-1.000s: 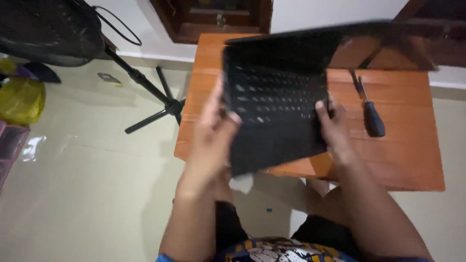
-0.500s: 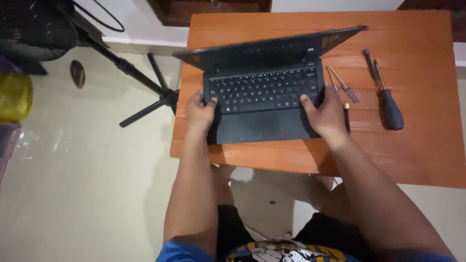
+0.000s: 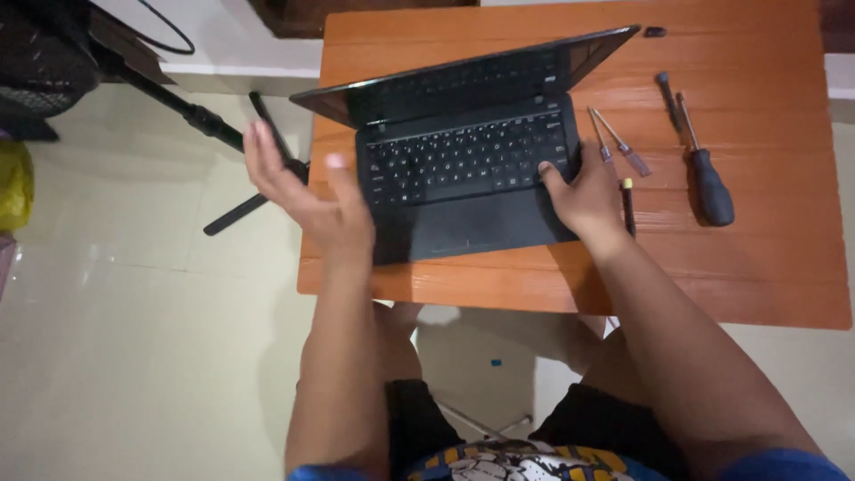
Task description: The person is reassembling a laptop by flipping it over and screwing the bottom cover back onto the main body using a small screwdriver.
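Note:
A black laptop [image 3: 463,169] lies open on the small orange wooden table [image 3: 748,258], its screen tilted far back. My right hand [image 3: 583,196] rests on the laptop's right front corner, thumb on the keyboard edge and fingers around the side. My left hand [image 3: 307,191] is lifted off the laptop, palm up and fingers spread, hovering over the table's left edge and holding nothing.
Right of the laptop lie two thin screwdrivers [image 3: 614,142], a small yellow-tipped tool [image 3: 628,203] and a larger black-handled screwdriver [image 3: 708,174]. A small dark object [image 3: 655,32] sits at the far edge. A black tripod stand [image 3: 205,125] stands on the tiled floor at left.
The laptop was held up, then set flat on the table. My left hand has since let go of its left corner and lifted away to the left; my right hand stays on it.

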